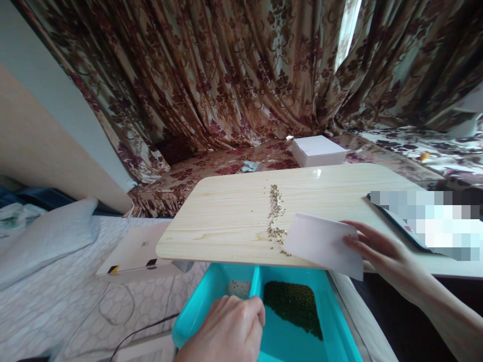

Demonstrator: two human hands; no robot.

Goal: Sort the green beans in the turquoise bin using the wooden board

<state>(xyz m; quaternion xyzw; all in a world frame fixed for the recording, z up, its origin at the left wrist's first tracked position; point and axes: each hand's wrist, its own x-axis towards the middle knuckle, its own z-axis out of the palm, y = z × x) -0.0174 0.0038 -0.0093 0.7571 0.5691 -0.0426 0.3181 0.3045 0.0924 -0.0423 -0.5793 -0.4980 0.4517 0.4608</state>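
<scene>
My right hand (372,246) pinches a folded sheet of white paper (320,241) by its right end. The paper's left edge is beside a strip of small green beans mixed with white grains (275,213), spread on the pale wooden tabletop (219,216). Below the table's near edge sits a turquoise divided box (339,332). Its right compartment contains a heap of green beans (292,304); some white grains with dark specks (238,288) lie in the left one. Over the divider my left hand (230,327) is closed, its fingertips hidden from view.
A tablet-like device (400,226) with a blurred screen lies at the table's right. Behind the table stands a white box (320,150), before patterned curtains (226,65). At left are a bed (68,271), a pale case (132,246) and a dark cable (143,327).
</scene>
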